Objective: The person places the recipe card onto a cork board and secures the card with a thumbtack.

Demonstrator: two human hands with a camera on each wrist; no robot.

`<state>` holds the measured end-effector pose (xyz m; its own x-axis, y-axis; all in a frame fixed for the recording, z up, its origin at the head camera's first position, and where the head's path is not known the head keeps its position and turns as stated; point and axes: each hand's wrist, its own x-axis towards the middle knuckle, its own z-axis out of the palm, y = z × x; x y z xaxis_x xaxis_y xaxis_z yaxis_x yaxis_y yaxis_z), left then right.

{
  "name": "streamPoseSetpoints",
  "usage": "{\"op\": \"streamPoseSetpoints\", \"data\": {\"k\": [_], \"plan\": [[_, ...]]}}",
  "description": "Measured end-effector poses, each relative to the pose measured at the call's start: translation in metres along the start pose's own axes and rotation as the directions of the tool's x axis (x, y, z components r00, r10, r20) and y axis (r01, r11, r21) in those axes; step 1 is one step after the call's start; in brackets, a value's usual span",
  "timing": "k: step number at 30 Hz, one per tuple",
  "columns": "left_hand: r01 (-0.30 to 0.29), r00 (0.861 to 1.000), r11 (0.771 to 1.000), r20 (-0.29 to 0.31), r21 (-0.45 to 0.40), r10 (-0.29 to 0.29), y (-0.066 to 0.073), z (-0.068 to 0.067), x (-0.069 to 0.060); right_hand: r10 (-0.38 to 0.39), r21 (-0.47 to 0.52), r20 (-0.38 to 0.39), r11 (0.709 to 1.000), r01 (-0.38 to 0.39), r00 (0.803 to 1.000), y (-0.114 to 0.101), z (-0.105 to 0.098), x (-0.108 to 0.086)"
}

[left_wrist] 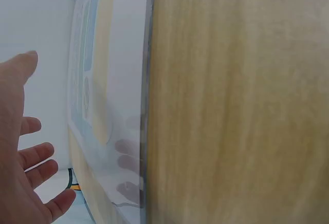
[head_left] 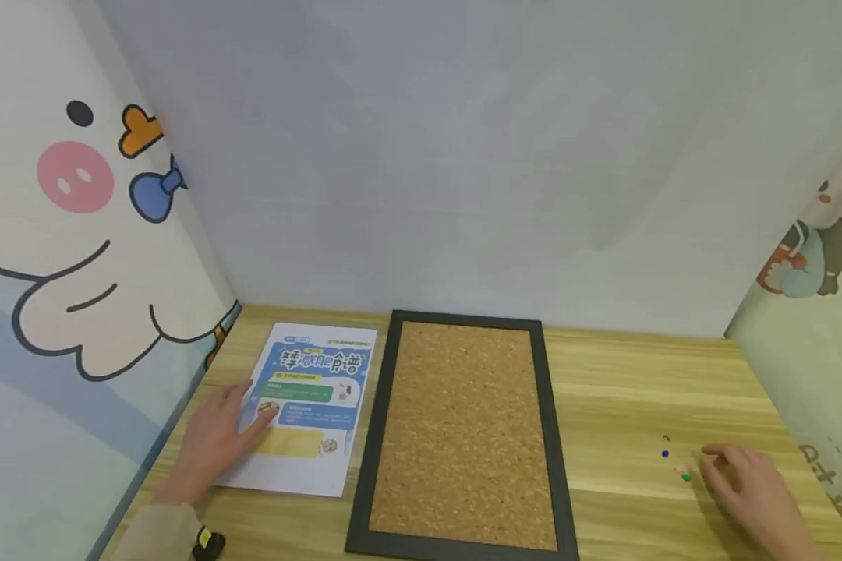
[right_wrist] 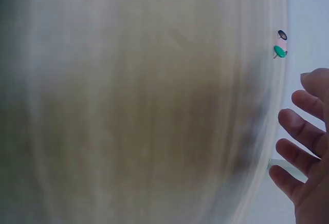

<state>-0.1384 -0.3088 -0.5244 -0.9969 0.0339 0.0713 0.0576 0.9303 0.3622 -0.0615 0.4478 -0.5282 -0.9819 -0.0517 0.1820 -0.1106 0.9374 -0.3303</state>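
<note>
A printed sheet with a blue design (head_left: pixel 316 471) lies left of a black-framed cork board (head_left: pixel 466 436). Over the sheet's left edge is my left hand (head_left: pixel 214 440), fingers spread; in the left wrist view the hand (left_wrist: pixel 23 147) appears beside the sheet (left_wrist: pixel 126 70), holding nothing. At the right, several small pushpins lie on the table, among them a blue one (head_left: pixel 665 453) and a green one (head_left: pixel 686 478). Just right of them is my right hand (head_left: pixel 754 491), its fingers loosely bent and empty. The right wrist view shows this hand (right_wrist: pixel 308 142) below the green pin (right_wrist: pixel 279 51).
The wooden table (head_left: pixel 624 382) meets a pale wall (head_left: pixel 463 156) at the back. Printed cloth panels with cartoon figures stand at the left (head_left: pixel 14 195) and right (head_left: pixel 807 327). A black band with a yellow mark (head_left: pixel 208 543) is at my left wrist.
</note>
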Motion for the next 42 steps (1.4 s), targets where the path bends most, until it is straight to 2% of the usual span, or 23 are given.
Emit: {"op": "streamPoseSetpoints", "data": {"k": [4,7,10,13,17,21,28,35,42], "plan": [[0.044,0.999,0.998,0.010,-0.038,-0.043,-0.004,0.000,-0.007,-0.039,0.008,-0.007,0.999,0.039,0.999,0.004,0.004,-0.002],[0.087,0.996,0.994,0.043,-0.059,-0.084,-0.010,-0.001,-0.011,-0.028,0.022,0.005,0.999,0.028,1.000,0.004,0.006,-0.004],[0.148,0.986,0.987,0.083,-0.069,-0.142,-0.015,-0.001,-0.015,-0.013,0.025,0.018,1.000,0.013,1.000,0.003,0.007,-0.005],[0.193,0.977,0.979,0.099,-0.063,-0.186,-0.020,-0.002,-0.019,-0.038,0.048,-0.006,0.998,0.038,0.999,0.002,0.009,-0.006],[0.200,0.977,0.978,0.091,-0.064,-0.194,-0.025,-0.003,-0.026,-0.101,0.088,-0.071,0.990,0.107,0.992,0.001,0.012,-0.004],[0.216,0.973,0.974,0.092,-0.072,-0.210,-0.029,-0.004,-0.032,-0.119,0.090,-0.093,0.988,0.127,0.989,-0.001,0.012,-0.002],[0.270,0.960,0.960,0.100,-0.075,-0.262,-0.029,-0.002,-0.037,-0.122,0.062,-0.101,0.990,0.128,0.987,-0.007,0.008,-0.002],[0.343,0.936,0.936,0.113,-0.086,-0.333,-0.024,0.001,-0.035,-0.132,0.082,-0.097,0.987,0.140,0.986,-0.007,0.009,-0.003],[0.364,0.925,0.929,0.145,-0.072,-0.351,-0.021,-0.001,-0.033,-0.110,0.034,-0.067,0.993,0.112,0.992,-0.007,0.011,-0.006]]}}
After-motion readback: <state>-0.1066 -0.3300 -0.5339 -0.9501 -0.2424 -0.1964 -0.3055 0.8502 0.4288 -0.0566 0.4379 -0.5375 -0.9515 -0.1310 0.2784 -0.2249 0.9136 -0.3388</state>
